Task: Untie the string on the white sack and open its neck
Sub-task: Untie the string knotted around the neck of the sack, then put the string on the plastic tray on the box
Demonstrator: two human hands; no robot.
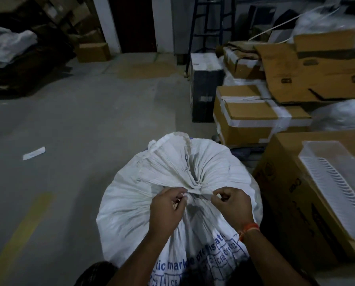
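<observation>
A full white woven sack with blue print stands on the floor right in front of me. Its neck is gathered into pleats and flops away from me. A white string is tied around the gathered neck. My left hand pinches the string at its left side. My right hand, with an orange thread on the wrist, pinches the string at its right side. The knot itself is partly hidden between my fingers.
Taped cardboard boxes are stacked to the right. A large carton beside the sack carries a clear plastic tray. Bare concrete floor with a yellow line lies to the left. More cartons and a doorway stand at the back.
</observation>
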